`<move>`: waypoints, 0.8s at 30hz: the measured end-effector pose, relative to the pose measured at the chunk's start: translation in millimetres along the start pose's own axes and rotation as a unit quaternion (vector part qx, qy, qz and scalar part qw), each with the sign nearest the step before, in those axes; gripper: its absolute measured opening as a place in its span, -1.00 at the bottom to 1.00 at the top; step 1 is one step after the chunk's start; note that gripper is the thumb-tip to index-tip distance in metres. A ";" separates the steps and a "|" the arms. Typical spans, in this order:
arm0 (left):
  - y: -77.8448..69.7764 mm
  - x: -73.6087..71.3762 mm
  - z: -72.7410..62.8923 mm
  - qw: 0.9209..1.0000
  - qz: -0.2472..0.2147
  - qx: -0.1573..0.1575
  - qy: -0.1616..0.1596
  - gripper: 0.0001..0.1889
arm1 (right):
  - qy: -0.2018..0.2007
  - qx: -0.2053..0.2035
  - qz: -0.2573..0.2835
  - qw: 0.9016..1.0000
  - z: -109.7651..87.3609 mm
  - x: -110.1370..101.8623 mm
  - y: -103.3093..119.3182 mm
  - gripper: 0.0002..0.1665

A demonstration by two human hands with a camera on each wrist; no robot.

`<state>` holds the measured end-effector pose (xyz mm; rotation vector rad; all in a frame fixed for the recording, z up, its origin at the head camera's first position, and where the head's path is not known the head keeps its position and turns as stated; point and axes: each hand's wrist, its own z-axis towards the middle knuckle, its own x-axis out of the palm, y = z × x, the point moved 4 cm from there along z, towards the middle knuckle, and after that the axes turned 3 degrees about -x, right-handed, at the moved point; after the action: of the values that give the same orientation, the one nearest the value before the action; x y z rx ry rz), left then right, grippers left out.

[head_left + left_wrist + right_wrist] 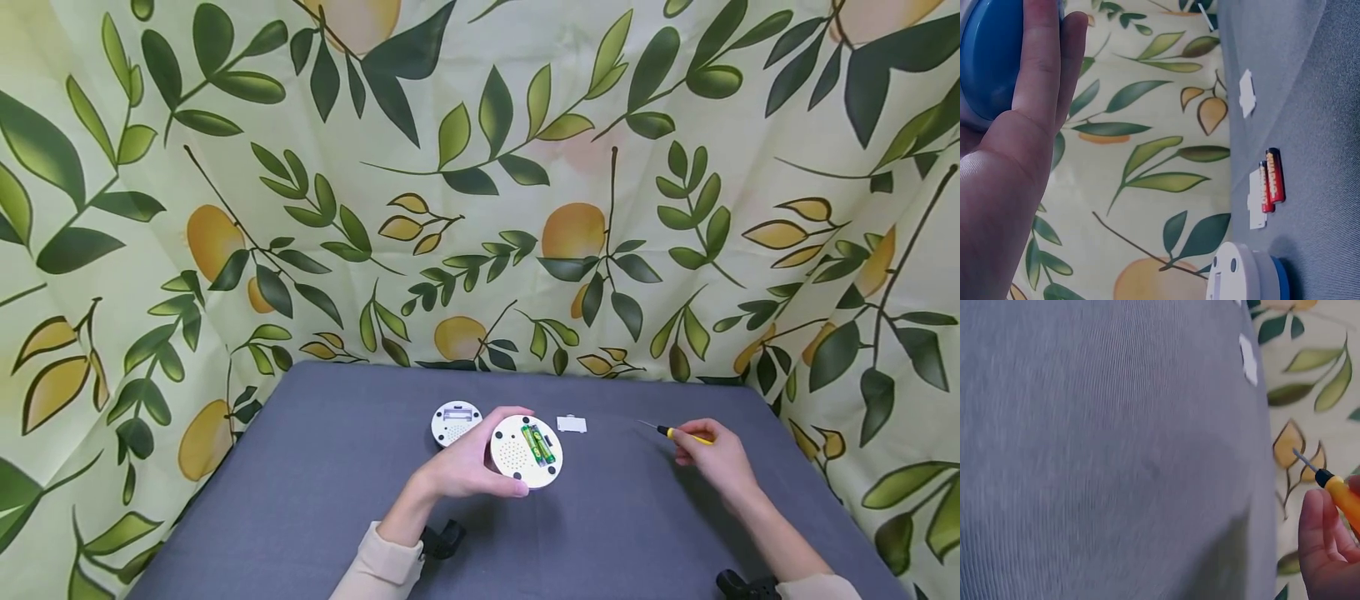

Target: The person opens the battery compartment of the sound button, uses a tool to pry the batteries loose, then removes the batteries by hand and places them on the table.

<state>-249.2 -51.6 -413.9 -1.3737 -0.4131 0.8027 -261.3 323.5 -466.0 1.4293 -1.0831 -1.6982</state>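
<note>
My left hand (472, 460) grips a round white device (512, 455) by its rim, thumb below and fingers above. Its underside faces the head camera, showing a grille of small holes, dark round feet and an uncovered compartment holding two green batteries (537, 445). The left wrist view shows the device's blue other side (991, 59). Off to the right, my right hand (716, 463) holds a screwdriver (1339, 492) by its yellow handle, above the table. The thin metal tip points left, apart from the device.
A second round white device (448, 427) lies behind my left hand, its compartment without batteries. A white battery cover (572, 424) lies behind the held device. The left wrist view shows two red batteries (1275, 176) by another white cover (1255, 203). Leaf-patterned cloth (480, 208) surrounds the grey table (337, 467).
</note>
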 end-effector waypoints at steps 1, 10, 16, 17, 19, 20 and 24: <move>0.2 -0.1 0.0 1.000 0.002 0.000 0.000 -0.08 | -0.008 0.001 0.000 1.000 1.0 -2.9 -3.8 -0.55; 1.1 -1.0 0.2 1.000 0.011 0.000 -0.004 -0.07 | -0.066 0.028 -0.024 0.997 9.4 -27.1 -37.4 -0.58; 1.4 -1.4 1.0 1.000 0.011 0.001 -0.003 -0.08 | -0.098 0.045 -0.100 0.989 10.9 -46.3 -50.0 -0.58; 1.3 -1.2 1.2 1.000 0.009 0.002 -0.002 -0.09 | -0.101 0.040 -0.120 0.987 11.1 -48.7 -50.9 -0.59; 1.4 -1.1 1.3 1.000 0.009 0.001 -0.003 -0.09 | -0.103 0.024 -0.165 0.981 11.4 -51.9 -52.0 -0.61; 1.3 -0.9 1.3 1.000 0.008 0.001 -0.003 -0.09 | -0.103 0.012 -0.188 0.977 11.6 -52.7 -52.2 -0.63; 1.8 -0.6 0.8 1.000 0.008 0.000 -0.004 -0.07 | -0.102 -0.035 -0.246 0.963 12.0 -52.7 -53.0 -0.68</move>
<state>-250.6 -51.5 -415.4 -1.3759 -0.4080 0.8222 -262.0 395.4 -489.9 1.5949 -0.7972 -2.2516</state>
